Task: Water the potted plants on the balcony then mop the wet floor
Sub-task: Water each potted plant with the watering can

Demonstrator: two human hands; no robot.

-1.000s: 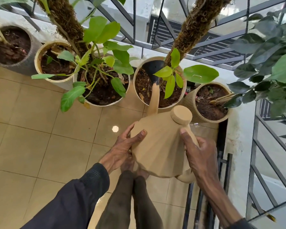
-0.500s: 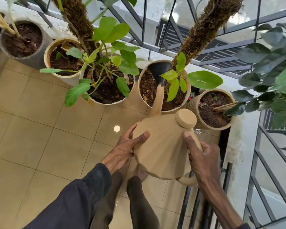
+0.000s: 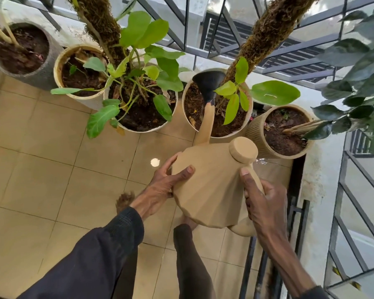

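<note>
Our watering can [image 3: 209,186] has hardly moved over the last second. It stays tipped forward with its black rose [image 3: 207,83] hanging over the soil of the cream pot [image 3: 231,134], beside the mossy pole. Only our view has drifted a little, so we judge we are still on the same pour. We cannot make out the water itself.

Our right hand [image 3: 266,203] is wrapped round the handle at the back. Our left hand [image 3: 160,190] lies spread against the can's side, thumb across a facet, steadying and not gripping.

The ribbed pot [image 3: 255,134] just to the right and the leafy pot [image 3: 138,128] to the left sit close by. Beyond them the tiled floor [image 3: 41,158] awaits the mop, which we judge is some way off.
</note>
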